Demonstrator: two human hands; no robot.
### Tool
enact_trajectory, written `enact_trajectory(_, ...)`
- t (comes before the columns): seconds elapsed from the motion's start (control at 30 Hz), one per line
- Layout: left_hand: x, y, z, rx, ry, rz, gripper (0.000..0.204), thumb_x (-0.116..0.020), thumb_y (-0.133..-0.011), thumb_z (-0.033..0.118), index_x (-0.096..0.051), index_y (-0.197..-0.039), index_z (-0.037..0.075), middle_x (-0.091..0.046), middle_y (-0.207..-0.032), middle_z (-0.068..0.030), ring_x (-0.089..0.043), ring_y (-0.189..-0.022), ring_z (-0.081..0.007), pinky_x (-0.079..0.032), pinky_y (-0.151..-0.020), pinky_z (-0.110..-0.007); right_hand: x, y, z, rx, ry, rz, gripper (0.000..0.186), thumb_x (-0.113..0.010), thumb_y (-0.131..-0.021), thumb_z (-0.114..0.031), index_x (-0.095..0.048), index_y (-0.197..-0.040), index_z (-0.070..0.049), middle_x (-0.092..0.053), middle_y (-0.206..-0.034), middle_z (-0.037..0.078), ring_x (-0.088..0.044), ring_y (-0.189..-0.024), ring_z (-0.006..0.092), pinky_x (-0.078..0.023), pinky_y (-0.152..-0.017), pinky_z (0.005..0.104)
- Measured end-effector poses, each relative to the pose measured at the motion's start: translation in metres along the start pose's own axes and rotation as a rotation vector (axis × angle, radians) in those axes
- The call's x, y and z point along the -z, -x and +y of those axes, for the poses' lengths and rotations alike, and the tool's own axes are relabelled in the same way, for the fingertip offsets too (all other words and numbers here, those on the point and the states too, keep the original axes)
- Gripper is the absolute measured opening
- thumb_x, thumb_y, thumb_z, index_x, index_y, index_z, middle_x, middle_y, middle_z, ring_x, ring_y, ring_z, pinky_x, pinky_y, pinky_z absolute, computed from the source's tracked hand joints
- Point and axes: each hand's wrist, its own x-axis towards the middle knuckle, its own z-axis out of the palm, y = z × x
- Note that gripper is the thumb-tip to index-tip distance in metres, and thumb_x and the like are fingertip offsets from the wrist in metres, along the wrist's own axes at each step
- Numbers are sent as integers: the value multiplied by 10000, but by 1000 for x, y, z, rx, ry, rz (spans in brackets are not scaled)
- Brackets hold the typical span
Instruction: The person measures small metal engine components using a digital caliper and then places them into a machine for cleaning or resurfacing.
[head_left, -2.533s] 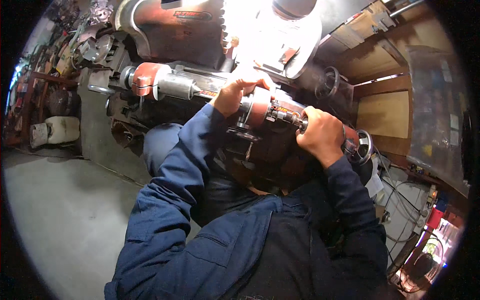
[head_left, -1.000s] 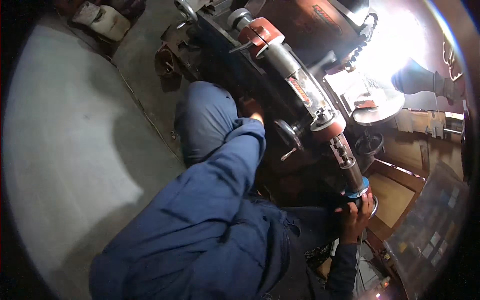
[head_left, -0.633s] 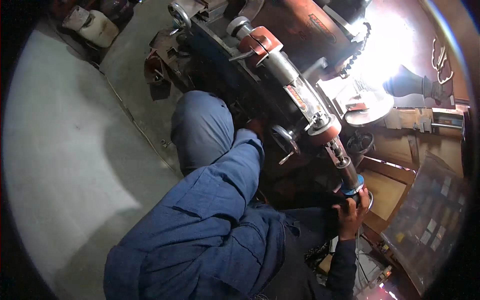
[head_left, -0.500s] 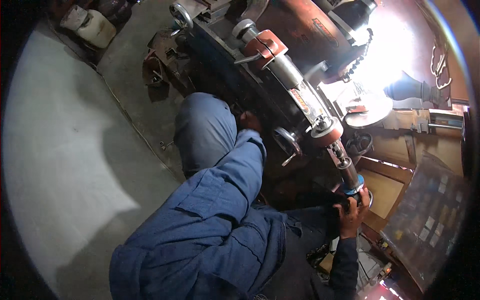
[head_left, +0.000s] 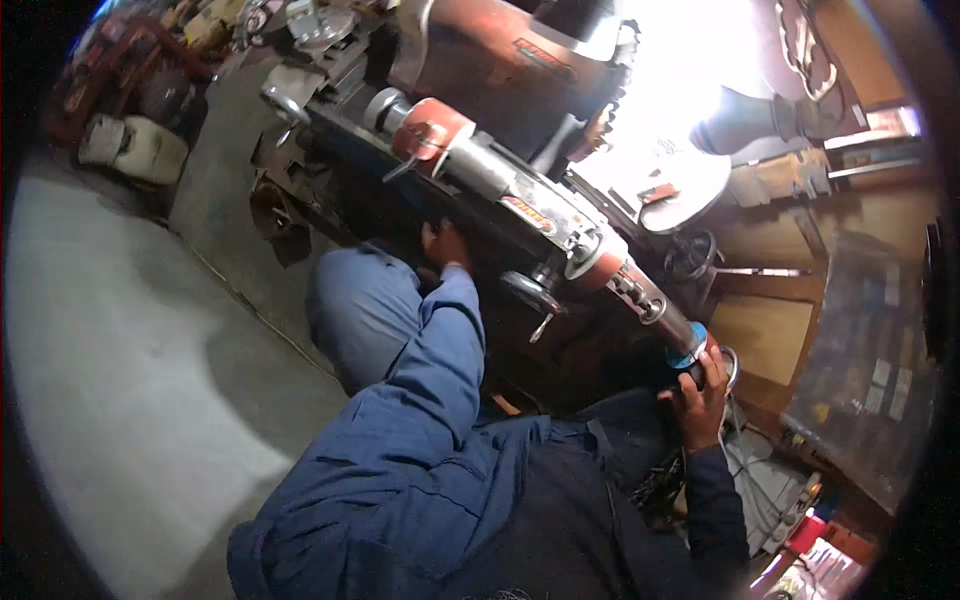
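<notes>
A long red-and-steel machine [head_left: 480,168] with a spindle unit runs slantwise from upper left to the right. My right hand [head_left: 705,395] curls its fingers round the dark end piece behind a blue ring [head_left: 688,345], at the near end of the steel cylinder [head_left: 668,318]. Low beside the machine's dark bed, just past my knee, is my left hand [head_left: 443,246]. Its fingers reach toward the shadowed side of the bed; whether they hold anything there is hidden in the dark. A handwheel with a crank handle [head_left: 532,292] sits between the two hands.
A bright lamp glares over a round metal disc [head_left: 690,200] behind the machine. A second handwheel [head_left: 287,103] is at the bed's far end. A pale plastic jug [head_left: 135,148] stands on the floor at far left. A clear plastic-covered panel [head_left: 860,370] leans at right.
The whole view has shifted, so the machine appears farther left. My left hand shows more plainly beside the bed. My right hand stays on the dark end piece.
</notes>
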Motion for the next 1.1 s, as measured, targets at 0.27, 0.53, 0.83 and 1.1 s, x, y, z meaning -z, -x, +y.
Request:
enact_trajectory(0.27,-25,-106,278,-287,110,-379,239,-553,-1002,195,-695,-1034,6,-696,-1020,-87,-642,-912,-179,-515,-804,-367,-6,7,2,-39,-61,26,422,-889,-712,-148,-601,-1020,-165,-463,-1465,83,-426,-1406,429,-489,-1096,533)
enact_trajectory(0.53,19,-56,88,-761,-1848,-934,471,-676,-910,405,-652,-1222,52,-698,-1148,-174,-679,-1049,-317,-536,-935,-396,-1,1,-1,-51,-67,47,407,-872,-741,-147,-608,-1051,-171,-495,-1456,83,-474,-1379,419,-508,-1084,509)
enact_trajectory(0.83,48,-91,-47,-525,-1495,-1114,547,-651,-942,426,-578,-1321,39,-700,-1108,-208,-697,-1046,-351,-571,-899,-421,5,2,-3,-91,-91,5,337,-850,-764,-213,-647,-1026,-155,-496,-1441,63,-448,-1392,402,-515,-1079,515)
enact_trajectory(1.1,-10,-82,182,127,271,-239,405,-449,-1064,382,-676,-1190,73,-726,-1148,-70,-688,-1071,-248,-533,-899,-419,0,0,0,-64,-81,59,283,-829,-799,-206,-633,-1001,-166,-492,-1444,65,-448,-1397,390,-527,-1057,511)
